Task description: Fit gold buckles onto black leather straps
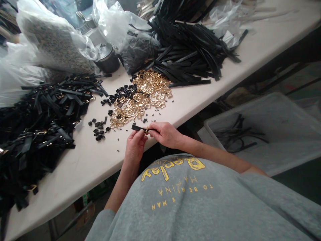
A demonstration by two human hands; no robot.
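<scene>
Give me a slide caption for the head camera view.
Left hand and right hand hold a black strap with a gold buckle, near a pile of gold buckles.

Your view moderately lit, light soft, source out of frame. Pale worktop (90,157) bright, your grey shirt (195,214) evenly lit. Sharp glints on gold buckles (152,83), whitish glare across plastic bags (52,40) at upper left. Strap pile (185,53) sinks toward black. Deep shadow under worktop. Your left hand (135,144), right hand (167,134) readable, held black strap (137,128) slightly soft. Toward edges: blur, wide-angle stretch.
</scene>
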